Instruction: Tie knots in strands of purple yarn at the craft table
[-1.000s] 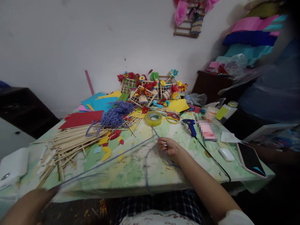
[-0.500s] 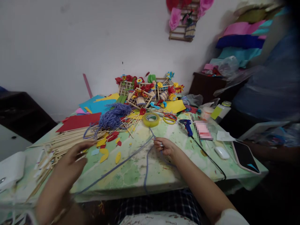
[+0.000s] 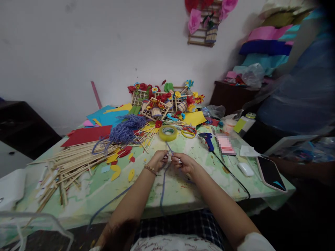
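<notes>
Both hands meet over the middle of the table, close together at a length of blue-purple yarn (image 3: 162,190). My left hand (image 3: 158,160), with a beaded bracelet at the wrist, is closed with its fingertips pinching the yarn. My right hand (image 3: 184,163) pinches the yarn too, just to the right. One strand runs down over the table's front edge, and another trails off to the lower left. Just beyond the fingers lies a roll of clear yellowish tape (image 3: 168,133). A tangled heap of the same yarn (image 3: 128,128) rests further left.
Thin bamboo sticks (image 3: 75,160) and red paper (image 3: 87,136) cover the left side. Scissors (image 3: 188,131), a blue glue gun (image 3: 208,141) with its cord, a white mouse (image 3: 245,169) and a phone (image 3: 270,174) lie right. Small flower-decorated stick frames (image 3: 157,109) stand at the back.
My left hand has come from the left side of the table to the middle and closed on the yarn. My right hand stays where it was.
</notes>
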Motion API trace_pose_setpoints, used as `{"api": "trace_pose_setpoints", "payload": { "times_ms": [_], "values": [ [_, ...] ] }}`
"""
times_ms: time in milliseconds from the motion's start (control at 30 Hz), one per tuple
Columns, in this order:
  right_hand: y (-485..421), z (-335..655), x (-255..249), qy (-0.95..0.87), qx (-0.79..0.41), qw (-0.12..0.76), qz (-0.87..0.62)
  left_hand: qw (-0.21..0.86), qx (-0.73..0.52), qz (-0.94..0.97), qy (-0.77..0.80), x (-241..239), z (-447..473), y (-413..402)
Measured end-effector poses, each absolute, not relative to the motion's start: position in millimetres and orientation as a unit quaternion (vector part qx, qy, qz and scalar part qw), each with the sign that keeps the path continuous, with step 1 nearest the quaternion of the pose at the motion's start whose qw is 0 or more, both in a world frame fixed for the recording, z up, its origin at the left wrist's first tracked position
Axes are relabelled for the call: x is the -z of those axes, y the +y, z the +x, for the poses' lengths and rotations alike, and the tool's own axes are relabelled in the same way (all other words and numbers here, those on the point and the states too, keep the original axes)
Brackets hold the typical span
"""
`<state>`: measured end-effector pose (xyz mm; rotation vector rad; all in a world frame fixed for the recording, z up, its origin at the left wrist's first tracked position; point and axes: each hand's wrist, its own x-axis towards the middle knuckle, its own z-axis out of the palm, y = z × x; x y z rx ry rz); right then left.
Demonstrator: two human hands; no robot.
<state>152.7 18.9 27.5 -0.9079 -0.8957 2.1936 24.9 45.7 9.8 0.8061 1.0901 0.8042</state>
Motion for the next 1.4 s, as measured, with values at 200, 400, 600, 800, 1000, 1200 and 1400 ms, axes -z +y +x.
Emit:
{"api": "trace_pose_setpoints", "payload": {
  "times_ms": [200, 400, 600, 800, 1000, 1200, 1400],
  "values": [
    [17, 154, -19, -0.424, -0.727, 0.339, -0.421, 0.823, -0.273, 0.306, 0.392, -11, -5, 47],
    [18, 149, 0, -0.606, -0.446, 0.309, -0.582, 0.859, -0.257, 0.276, 0.347, -12, -4, 41],
    [17, 150, 3, -0.660, -0.312, 0.279, -0.624, 0.853, -0.269, 0.281, 0.349, -13, 7, 38],
    [9, 172, -17, -0.690, -0.338, 0.184, -0.613, 0.817, -0.299, 0.303, 0.388, -8, 6, 38],
    [-18, 242, -28, -0.667, -0.362, 0.157, -0.632, 0.760, -0.314, 0.343, 0.453, 1, 4, 36],
    [-75, 349, -17, -0.584, -0.359, 0.095, -0.722, 0.727, -0.312, 0.378, 0.482, -1, 5, 32],
    [-102, 376, -46, -0.550, -0.146, 0.048, -0.821, 0.723, -0.306, 0.397, 0.476, 1, 4, 32]
  ]
}}
